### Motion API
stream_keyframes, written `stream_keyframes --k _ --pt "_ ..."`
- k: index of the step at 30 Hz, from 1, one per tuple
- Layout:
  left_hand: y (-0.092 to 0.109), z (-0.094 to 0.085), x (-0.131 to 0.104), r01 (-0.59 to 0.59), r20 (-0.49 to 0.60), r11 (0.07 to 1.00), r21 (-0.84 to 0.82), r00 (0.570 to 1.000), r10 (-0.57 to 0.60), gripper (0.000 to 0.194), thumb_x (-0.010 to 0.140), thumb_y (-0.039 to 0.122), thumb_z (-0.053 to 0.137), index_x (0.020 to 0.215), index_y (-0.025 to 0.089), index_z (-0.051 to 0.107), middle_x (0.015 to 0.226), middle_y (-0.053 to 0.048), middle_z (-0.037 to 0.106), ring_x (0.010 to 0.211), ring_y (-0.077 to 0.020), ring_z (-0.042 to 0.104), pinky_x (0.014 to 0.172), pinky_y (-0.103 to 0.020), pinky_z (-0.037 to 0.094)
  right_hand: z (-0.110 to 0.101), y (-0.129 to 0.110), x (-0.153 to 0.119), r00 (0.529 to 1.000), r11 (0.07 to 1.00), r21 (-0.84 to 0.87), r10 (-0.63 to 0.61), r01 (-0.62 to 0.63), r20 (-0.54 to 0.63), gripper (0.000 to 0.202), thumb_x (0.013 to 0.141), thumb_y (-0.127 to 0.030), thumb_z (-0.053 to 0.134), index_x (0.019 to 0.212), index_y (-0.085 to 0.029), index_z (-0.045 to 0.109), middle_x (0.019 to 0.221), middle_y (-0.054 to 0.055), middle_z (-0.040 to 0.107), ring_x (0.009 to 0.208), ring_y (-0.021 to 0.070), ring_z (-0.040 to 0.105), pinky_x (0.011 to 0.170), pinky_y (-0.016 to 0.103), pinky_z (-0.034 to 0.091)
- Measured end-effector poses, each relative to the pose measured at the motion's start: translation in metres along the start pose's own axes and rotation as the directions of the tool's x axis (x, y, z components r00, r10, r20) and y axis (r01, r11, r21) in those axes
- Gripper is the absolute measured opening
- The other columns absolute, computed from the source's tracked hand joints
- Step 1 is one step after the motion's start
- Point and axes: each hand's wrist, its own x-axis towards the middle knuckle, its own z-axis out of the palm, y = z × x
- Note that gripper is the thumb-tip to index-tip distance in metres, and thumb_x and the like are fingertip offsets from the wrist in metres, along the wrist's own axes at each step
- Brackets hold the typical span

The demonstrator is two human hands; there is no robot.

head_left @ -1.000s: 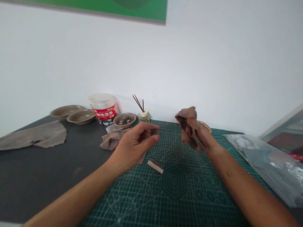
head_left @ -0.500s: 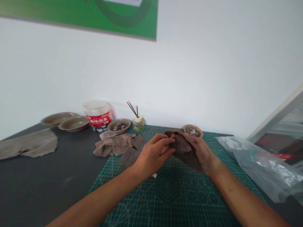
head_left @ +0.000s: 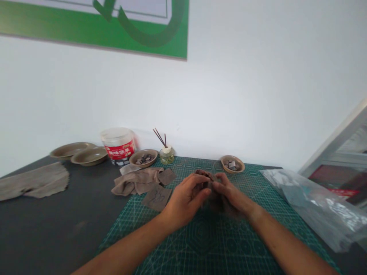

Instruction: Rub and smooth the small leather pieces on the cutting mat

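A dark brown cloth (head_left: 216, 200) is bunched between both hands above the green cutting mat (head_left: 177, 250). My left hand (head_left: 186, 194) is closed on its left side, thumb and fingers pinching toward the middle. From the right, my right hand (head_left: 231, 193) grips the cloth with bent fingers. Whether anything lies inside the folds I cannot tell; the cloth's lower part is blurred. Just left of my left hand lies a grey-brown sandpaper square (head_left: 156, 197) with handwritten marks, and a smaller square (head_left: 166, 177) lies behind it.
A crumpled brown cloth (head_left: 136, 181) lies left of the squares. Along the wall stand a plastic tub (head_left: 119, 147), a reed diffuser (head_left: 167, 154), a bowl of small pieces (head_left: 143, 157) and another small bowl (head_left: 233, 164). A clear plastic bag (head_left: 318, 206) lies at right.
The brown cloth was spread open across my right hand; now it is gathered up smaller. My right hand has come in closer to my left, and the view has tipped up slightly.
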Motion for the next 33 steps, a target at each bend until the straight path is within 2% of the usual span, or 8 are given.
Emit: stream_keyframes --k 2,4,9,14,17,22,28,33 --pt "-0.006 0.008 -0.004 0.079 0.023 0.996 -0.042 0.997 -0.078 0.025 0.088 0.036 0.057 0.11 0.023 0.062 0.102 -0.007 0.067 0.095 -0.0226 0.062 0.079 -0.031 0.05 -0.002 0.004 0.001 0.997 0.996 -0.038 0.079 -0.078 0.017 0.05 0.082 -0.052 0.06 0.116 -0.019 0.043 0.094 0.004 0.061 0.079 0.0153 0.06 0.07 0.026 0.049" --pt "-0.011 0.013 -0.006 0.111 0.052 0.992 -0.056 0.993 -0.108 0.024 0.09 0.037 0.055 0.108 0.023 0.062 0.104 -0.007 0.067 0.096 -0.0224 0.062 0.083 -0.032 0.049 -0.002 0.007 0.002 0.998 0.965 -0.258 0.056 -0.057 -0.013 0.038 0.085 -0.049 0.057 0.105 -0.018 0.049 0.09 0.003 0.059 0.079 0.0149 0.057 0.072 0.027 0.047" --pt "-0.02 0.017 -0.002 0.192 0.052 0.943 -0.273 0.981 -0.185 0.028 0.094 0.043 0.045 0.103 0.02 0.059 0.107 -0.007 0.067 0.101 -0.0206 0.062 0.092 -0.034 0.048 0.013 0.017 -0.002 0.941 0.612 -0.79 -0.284 0.029 -0.185 0.05 0.078 -0.051 0.063 0.113 -0.018 0.051 0.112 0.011 0.053 0.107 0.0252 0.048 0.093 0.039 0.041" --pt "-0.035 0.02 0.006 0.361 0.157 0.715 -0.599 0.928 -0.338 0.037 0.092 0.053 0.045 0.099 0.018 0.055 0.1 -0.009 0.069 0.095 -0.0212 0.066 0.092 -0.038 0.049 0.018 0.025 -0.001 0.972 0.414 -0.91 -0.206 -0.016 -0.111 0.022 0.082 -0.032 0.059 0.099 -0.018 0.056 0.102 0.008 0.055 0.098 0.0222 0.049 0.087 0.034 0.039" --pt "-0.038 0.018 0.009 0.373 0.176 0.632 -0.679 0.919 -0.352 0.034 0.09 0.052 0.048 0.092 0.018 0.054 0.096 -0.009 0.069 0.094 -0.0217 0.066 0.092 -0.039 0.048 0.012 0.026 0.003 0.981 0.449 -0.893 -0.154 -0.039 -0.121 0.015 0.089 -0.024 0.048 0.099 -0.017 0.056 0.101 0.008 0.057 0.093 0.018 0.052 0.083 0.029 0.038" --pt "-0.035 0.011 0.012 0.424 0.218 0.6 -0.678 0.896 -0.387 0.033 0.09 0.051 0.048 0.088 0.019 0.054 0.096 -0.009 0.068 0.093 -0.0238 0.065 0.084 -0.04 0.051 -0.003 0.014 0.008 0.996 0.603 -0.798 -0.054 -0.02 -0.066 0.026 0.096 -0.032 0.04 0.088 -0.017 0.06 0.088 0.005 0.062 0.082 0.015 0.056 0.071 0.025 0.035" --pt "-0.03 0.004 0.012 0.384 0.202 0.693 -0.61 0.921 -0.332 0.032 0.09 0.048 0.05 0.083 0.017 0.057 0.091 -0.008 0.068 0.086 -0.0216 0.064 0.079 -0.035 0.05 -0.026 -0.007 0.011 0.979 0.728 -0.679 -0.059 -0.093 -0.197 0.039 0.095 -0.045 0.038 0.08 -0.017 0.062 0.077 0.003 0.064 0.073 0.0152 0.057 0.066 0.025 0.035" --pt "-0.005 -0.005 0.011 0.328 0.271 0.806 -0.492 0.938 -0.217 0.028 0.092 0.042 0.049 0.085 0.017 0.06 0.087 -0.007 0.068 0.079 -0.0196 0.062 0.075 -0.033 0.049 -0.043 -0.028 0.014 0.968 0.821 -0.561 -0.042 -0.106 -0.246 0.051 0.093 -0.055 0.037 0.075 -0.015 0.063 0.072 0.003 0.062 0.067 0.0146 0.055 0.063 0.026 0.037"
